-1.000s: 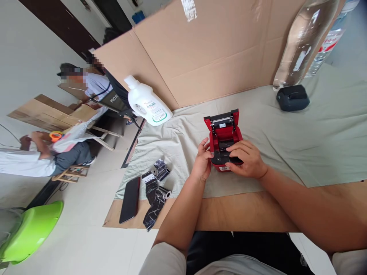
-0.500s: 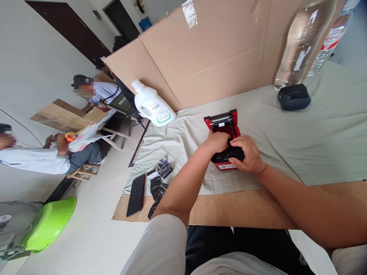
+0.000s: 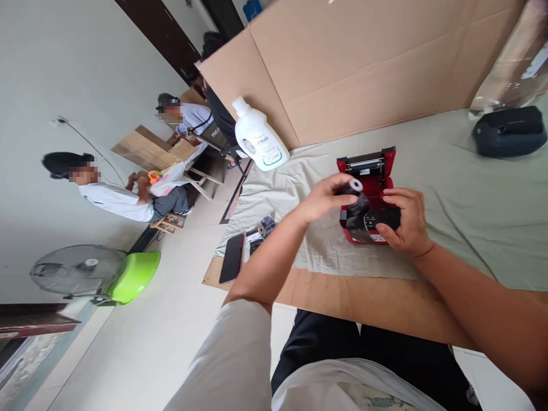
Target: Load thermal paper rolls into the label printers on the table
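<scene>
A small red printer with a black inside sits on the cloth, its lid raised. My left hand is closed on a roll of black ribbon with a pale core end, held just above the printer's left side. From the roll, shiny black film hangs down over the front of the printer. My right hand grips the printer's right side, fingers at the inner edge and thumb near the front. Parts of the printer's inside are hidden behind my hands and the film.
To the left lie a black phone and scraps of dark film with a roll. A white jug leans by the cardboard panel. At the right are a dark case and a clear bottle. People sit beyond the table's left side.
My left hand has come up out of the printer holding the ribbon roll, with film trailing from it. My right hand stays at the printer's right side. The view has turned left.
</scene>
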`<state>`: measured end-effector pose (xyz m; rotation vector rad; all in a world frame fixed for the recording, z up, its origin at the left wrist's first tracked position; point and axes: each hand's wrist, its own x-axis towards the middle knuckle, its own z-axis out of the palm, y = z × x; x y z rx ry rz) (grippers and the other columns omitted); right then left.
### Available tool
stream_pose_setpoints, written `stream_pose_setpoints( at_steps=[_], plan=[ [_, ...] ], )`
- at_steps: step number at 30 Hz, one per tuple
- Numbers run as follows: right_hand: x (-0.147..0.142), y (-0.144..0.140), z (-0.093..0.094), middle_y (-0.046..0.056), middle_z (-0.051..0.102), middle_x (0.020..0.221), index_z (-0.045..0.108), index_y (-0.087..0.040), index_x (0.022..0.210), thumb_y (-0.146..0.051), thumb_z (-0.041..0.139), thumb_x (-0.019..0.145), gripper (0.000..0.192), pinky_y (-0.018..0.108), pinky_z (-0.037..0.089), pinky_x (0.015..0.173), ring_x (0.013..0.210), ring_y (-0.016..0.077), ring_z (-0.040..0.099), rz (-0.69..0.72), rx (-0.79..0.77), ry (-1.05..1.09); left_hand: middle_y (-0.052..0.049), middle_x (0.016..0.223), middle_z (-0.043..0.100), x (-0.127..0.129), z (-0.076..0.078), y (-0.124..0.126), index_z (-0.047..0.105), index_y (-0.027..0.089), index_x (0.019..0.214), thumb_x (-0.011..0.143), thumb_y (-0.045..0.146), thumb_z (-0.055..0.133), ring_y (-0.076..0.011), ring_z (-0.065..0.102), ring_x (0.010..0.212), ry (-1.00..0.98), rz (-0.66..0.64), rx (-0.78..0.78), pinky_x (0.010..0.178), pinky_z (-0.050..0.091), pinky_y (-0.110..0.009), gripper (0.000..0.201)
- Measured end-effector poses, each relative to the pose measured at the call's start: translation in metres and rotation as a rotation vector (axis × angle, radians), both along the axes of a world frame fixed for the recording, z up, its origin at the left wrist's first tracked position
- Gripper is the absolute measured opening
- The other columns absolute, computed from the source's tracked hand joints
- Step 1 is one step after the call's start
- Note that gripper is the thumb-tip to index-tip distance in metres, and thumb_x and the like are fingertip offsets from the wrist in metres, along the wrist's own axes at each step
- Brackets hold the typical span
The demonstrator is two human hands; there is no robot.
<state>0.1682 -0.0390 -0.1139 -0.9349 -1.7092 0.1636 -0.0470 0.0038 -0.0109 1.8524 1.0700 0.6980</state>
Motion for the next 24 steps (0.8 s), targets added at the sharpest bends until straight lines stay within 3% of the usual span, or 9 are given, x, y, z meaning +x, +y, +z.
stream_pose_setpoints(
  at_steps=[2, 5, 7, 9, 13, 15, 19, 24],
  plan=[
    [-0.001, 0.0, -0.001, 0.016, 0.062, 0.12, 0.056, -0.023, 0.114, -0.058, 0.054, 0.082, 0.047, 0.058, 0.042, 0.1, 0.113, 0.0366, 0.058, 0.011, 0.027, -0.011, -0.006, 0.095, 0.068, -0.041, 0.013, -0.006, 0.067, 0.02, 0.106, 0.077, 0.046, 0.068, -0.0194, 0.064, 0.08, -0.017, 0.041, -0.155, 0.075, 0.052, -0.035, 0.039],
    [-0.002, 0.003, -0.002, 0.016, 0.062, 0.119, 0.054, -0.023, 0.116, -0.055, 0.055, 0.084, 0.045, 0.057, 0.043, 0.098, 0.112, 0.0357, 0.058, 0.008, 0.057, -0.04, -0.008, 0.093, 0.07, -0.109, 0.021, -0.008, 0.07, 0.016, 0.104, 0.072, 0.052, 0.072, -0.0227, 0.064, 0.082, 0.224, 0.068, -0.307, 0.074, 0.052, -0.037, 0.048],
    [-0.004, 0.005, -0.004, 0.014, 0.063, 0.117, 0.053, -0.023, 0.115, -0.052, 0.057, 0.084, 0.043, 0.056, 0.045, 0.095, 0.109, 0.0342, 0.06, 0.02, 0.112, -0.028, -0.009, 0.1, 0.072, -0.148, 0.013, -0.008, 0.072, 0.014, 0.101, 0.067, 0.053, 0.075, -0.0279, 0.065, 0.095, 0.466, 0.118, -0.285, 0.085, 0.052, -0.04, 0.052],
    [-0.005, 0.007, -0.005, 0.013, 0.064, 0.114, 0.054, -0.023, 0.115, -0.049, 0.06, 0.084, 0.04, 0.054, 0.047, 0.092, 0.105, 0.0326, 0.061, 0.037, 0.167, -0.007, -0.01, 0.106, 0.073, -0.175, -0.005, -0.007, 0.073, 0.014, 0.1, 0.062, 0.049, 0.076, -0.0318, 0.065, 0.104, 0.666, 0.242, -0.256, 0.093, 0.05, -0.041, 0.051],
    [-0.005, 0.007, -0.004, 0.012, 0.065, 0.111, 0.054, -0.024, 0.114, -0.045, 0.061, 0.084, 0.038, 0.053, 0.048, 0.09, 0.103, 0.0315, 0.063, 0.042, 0.176, -0.018, -0.01, 0.108, 0.075, -0.199, -0.045, -0.01, 0.073, 0.017, 0.101, 0.061, 0.041, 0.075, -0.0337, 0.066, 0.106, 0.786, 0.403, -0.236, 0.096, 0.05, -0.041, 0.047],
    [-0.005, 0.006, -0.003, 0.012, 0.066, 0.11, 0.054, -0.023, 0.113, -0.045, 0.061, 0.084, 0.037, 0.053, 0.049, 0.089, 0.102, 0.0316, 0.063, 0.038, 0.172, -0.024, -0.01, 0.114, 0.073, -0.205, -0.055, -0.013, 0.072, 0.018, 0.107, 0.065, 0.042, 0.073, -0.0321, 0.065, 0.108, 0.785, 0.447, -0.198, 0.098, 0.05, -0.039, 0.048],
    [-0.005, 0.006, -0.002, 0.013, 0.067, 0.109, 0.055, -0.022, 0.113, -0.042, 0.061, 0.083, 0.036, 0.052, 0.05, 0.087, 0.101, 0.0315, 0.064, 0.041, 0.189, -0.029, -0.012, 0.13, 0.064, -0.221, -0.055, -0.023, 0.064, 0.018, 0.121, 0.076, 0.04, 0.063, -0.0258, 0.062, 0.116, 0.814, 0.59, -0.107, 0.1, 0.049, -0.035, 0.05],
    [-0.006, 0.005, 0.0, 0.013, 0.067, 0.109, 0.055, -0.022, 0.113, -0.041, 0.06, 0.084, 0.035, 0.052, 0.051, 0.088, 0.101, 0.0316, 0.064, 0.044, 0.18, -0.029, -0.011, 0.106, 0.071, -0.243, -0.049, -0.046, 0.068, 0.016, 0.096, 0.056, 0.018, 0.069, -0.0303, 0.065, 0.103, 0.923, 0.583, -0.181, 0.092, 0.051, -0.039, 0.039]
  ],
)
